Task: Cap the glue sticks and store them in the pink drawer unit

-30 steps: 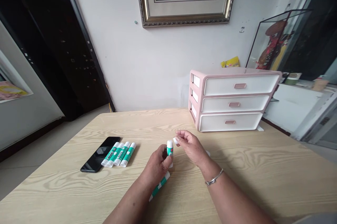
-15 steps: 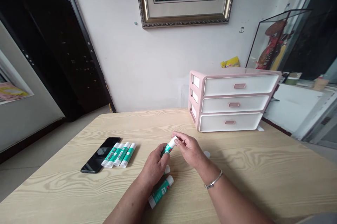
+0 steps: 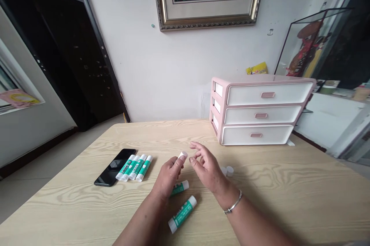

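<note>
Head view: left hand (image 3: 168, 179) pinching a white plastic piece (image 3: 182, 156), right hand (image 3: 206, 168) spread, green glue-stick label (image 3: 182, 214) unreadable.

A thin silver bangle (image 3: 232, 202) circles the right wrist (image 3: 226, 194), hanging slightly loose. Both the right forearm (image 3: 254, 223) and the left forearm (image 3: 141, 219) are bare to the view's lower edge.

The glue sticks (image 3: 182, 214) are smooth white plastic, glossy with green print; the caps (image 3: 229, 171) look like the same white plastic. The table (image 3: 260, 207) is matt and wood-grained, the phone (image 3: 114, 167) glossy black glass, the drawers (image 3: 260, 113) smooth plastic, the bangle (image 3: 232, 202) polished metal, the frame (image 3: 208, 23) ornate gilt
</note>
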A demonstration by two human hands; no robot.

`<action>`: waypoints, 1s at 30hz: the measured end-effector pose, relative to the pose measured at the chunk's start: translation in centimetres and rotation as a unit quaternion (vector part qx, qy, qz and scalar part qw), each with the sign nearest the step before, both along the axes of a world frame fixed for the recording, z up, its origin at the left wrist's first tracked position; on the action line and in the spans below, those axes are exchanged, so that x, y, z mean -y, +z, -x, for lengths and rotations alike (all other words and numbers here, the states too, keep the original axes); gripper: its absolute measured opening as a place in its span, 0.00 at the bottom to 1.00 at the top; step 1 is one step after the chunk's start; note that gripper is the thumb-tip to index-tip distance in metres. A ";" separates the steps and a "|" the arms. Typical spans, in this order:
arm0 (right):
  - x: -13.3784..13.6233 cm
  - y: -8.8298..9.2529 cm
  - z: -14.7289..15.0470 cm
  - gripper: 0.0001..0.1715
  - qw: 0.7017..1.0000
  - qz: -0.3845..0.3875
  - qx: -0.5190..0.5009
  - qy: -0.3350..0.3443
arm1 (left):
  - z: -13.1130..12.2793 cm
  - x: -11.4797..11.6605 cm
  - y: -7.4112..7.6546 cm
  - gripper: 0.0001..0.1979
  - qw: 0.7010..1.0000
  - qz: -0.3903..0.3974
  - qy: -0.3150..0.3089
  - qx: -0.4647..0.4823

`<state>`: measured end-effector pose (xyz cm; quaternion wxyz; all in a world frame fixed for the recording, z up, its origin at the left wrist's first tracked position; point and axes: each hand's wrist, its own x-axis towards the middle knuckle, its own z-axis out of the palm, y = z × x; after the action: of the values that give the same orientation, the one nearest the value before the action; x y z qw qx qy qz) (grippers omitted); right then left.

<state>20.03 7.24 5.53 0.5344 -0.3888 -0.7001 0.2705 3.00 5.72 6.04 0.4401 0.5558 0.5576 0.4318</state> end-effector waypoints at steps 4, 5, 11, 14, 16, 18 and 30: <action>1.3 1.4 -0.6 0.10 0.994 0.013 0.070 0.083 | 1.2 -0.8 -0.4 0.29 0.996 0.018 0.053 0.066; 1.7 1.7 -0.6 0.08 0.986 0.030 0.108 0.123 | 1.5 -0.9 -0.4 0.29 0.995 0.023 0.065 0.078; 3.1 2.2 0.0 0.09 0.943 0.096 0.241 0.209 | 2.7 -1.0 0.7 0.25 0.981 0.050 0.126 0.139; 3.1 2.0 0.2 0.13 0.934 0.090 0.264 0.225 | 3.3 -1.3 1.0 0.21 0.975 0.049 0.164 0.139; 3.0 1.9 0.2 0.14 0.928 0.086 0.276 0.235 | 3.9 -1.5 0.9 0.20 0.972 0.041 0.187 0.138; 2.9 1.8 0.1 0.16 0.922 0.087 0.286 0.245 | 4.4 -1.5 0.8 0.20 0.971 0.033 0.206 0.117; 3.5 1.3 0.0 0.17 0.889 0.047 0.362 0.277 | 5.3 -0.8 0.8 0.25 0.835 0.046 0.149 -0.527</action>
<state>20.01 3.77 6.81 0.1287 -0.2749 -0.9107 0.2802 -2.30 6.57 6.80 0.0348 0.5890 0.8002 0.1078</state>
